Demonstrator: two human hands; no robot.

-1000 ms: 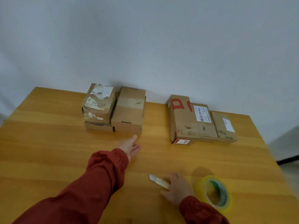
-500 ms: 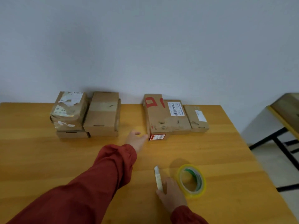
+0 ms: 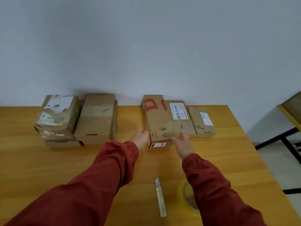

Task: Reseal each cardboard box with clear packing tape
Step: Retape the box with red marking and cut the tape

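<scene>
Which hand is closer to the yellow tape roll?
Right. The right hand is at the red-printed box, straight beyond the tape roll; the left hand is at that box's left side, farther over.

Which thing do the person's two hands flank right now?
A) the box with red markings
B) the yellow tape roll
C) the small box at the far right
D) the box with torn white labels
A: the left hand is against the left side of the box with red markings, and the right hand reaches in just right of its near end; the yellow tape roll lies untouched.
</scene>
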